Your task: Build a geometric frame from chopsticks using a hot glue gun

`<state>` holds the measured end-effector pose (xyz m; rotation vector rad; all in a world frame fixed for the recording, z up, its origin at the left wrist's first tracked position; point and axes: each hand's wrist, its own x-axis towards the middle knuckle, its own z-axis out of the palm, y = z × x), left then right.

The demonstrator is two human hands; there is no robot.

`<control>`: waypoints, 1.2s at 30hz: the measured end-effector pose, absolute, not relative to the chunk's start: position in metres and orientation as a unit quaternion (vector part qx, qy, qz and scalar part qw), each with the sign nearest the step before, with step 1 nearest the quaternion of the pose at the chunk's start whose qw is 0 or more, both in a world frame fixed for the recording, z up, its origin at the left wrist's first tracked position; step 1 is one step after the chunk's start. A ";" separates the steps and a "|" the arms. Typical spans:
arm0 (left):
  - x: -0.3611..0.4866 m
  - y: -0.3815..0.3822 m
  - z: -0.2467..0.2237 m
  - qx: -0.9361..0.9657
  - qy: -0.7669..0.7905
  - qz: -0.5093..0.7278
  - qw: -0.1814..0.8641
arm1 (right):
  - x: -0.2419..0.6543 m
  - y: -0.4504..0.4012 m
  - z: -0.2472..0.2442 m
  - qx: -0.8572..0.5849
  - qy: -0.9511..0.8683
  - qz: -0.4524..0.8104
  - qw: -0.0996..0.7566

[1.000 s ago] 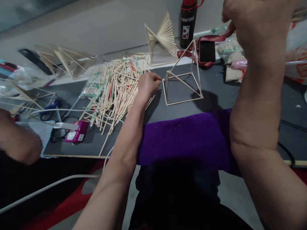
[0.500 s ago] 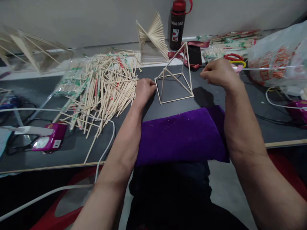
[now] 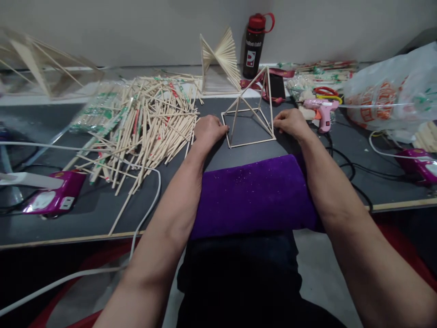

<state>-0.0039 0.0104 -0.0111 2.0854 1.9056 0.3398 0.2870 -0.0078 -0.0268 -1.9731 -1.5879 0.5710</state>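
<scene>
A frame of joined wooden sticks (image 3: 252, 142) stands on the dark table, with a square-like base and slanting sticks rising to two peaks. At its left base edge, my left hand (image 3: 210, 131) has its fingers pinched together on the stick. My right hand (image 3: 292, 124) is closed at the opposite side, fingertips against the right part of the frame. Just in front of the frame lies a folded purple cloth (image 3: 252, 196) with pale specks. A pink glue gun (image 3: 322, 111) rests to the right, beyond my right hand.
A heap of loose sticks (image 3: 160, 123) spreads at left. Behind stand a fan-shaped stick model (image 3: 227, 54) and a dark bottle (image 3: 253, 48). A plastic bag (image 3: 385, 91) fills the right back. White cable (image 3: 157, 191) crosses the front left; purple power strips (image 3: 58, 193) sit at both sides.
My right hand has come left and down from near the glue gun to the frame's right side, uncovering the glue gun. My left hand stays at the frame's left edge. The view has shifted slightly.
</scene>
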 end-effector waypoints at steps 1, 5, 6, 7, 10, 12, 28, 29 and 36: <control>-0.003 0.010 -0.011 0.726 0.661 0.114 0.148 | 0.288 -0.007 -0.030 -0.731 -0.585 0.218 0.275; 0.000 0.010 -0.011 0.726 0.662 0.108 0.155 | 0.291 -0.004 -0.035 -0.724 -0.581 0.236 0.288; 0.001 0.010 -0.011 0.725 0.663 0.105 0.154 | 0.291 -0.004 -0.034 -0.724 -0.582 0.238 0.284; 0.001 0.010 -0.011 0.723 0.666 0.100 0.152 | 0.290 -0.003 -0.034 -0.723 -0.585 0.240 0.278; 0.004 0.010 -0.009 0.715 0.681 0.078 0.141 | 0.285 -0.004 -0.030 -0.729 -0.591 0.241 0.249; 0.005 0.010 -0.008 0.711 0.686 0.070 0.135 | 0.282 -0.005 -0.027 -0.733 -0.592 0.237 0.236; 0.004 0.005 -0.005 0.724 0.674 0.070 0.128 | 0.286 0.014 -0.033 -0.728 -0.597 0.251 0.225; 0.003 0.005 -0.006 0.724 0.673 0.073 0.130 | 0.285 0.020 -0.032 -0.734 -0.599 0.234 0.219; -0.006 0.019 -0.008 0.717 0.673 0.112 0.143 | 0.276 0.064 -0.035 -0.746 -0.632 0.097 0.186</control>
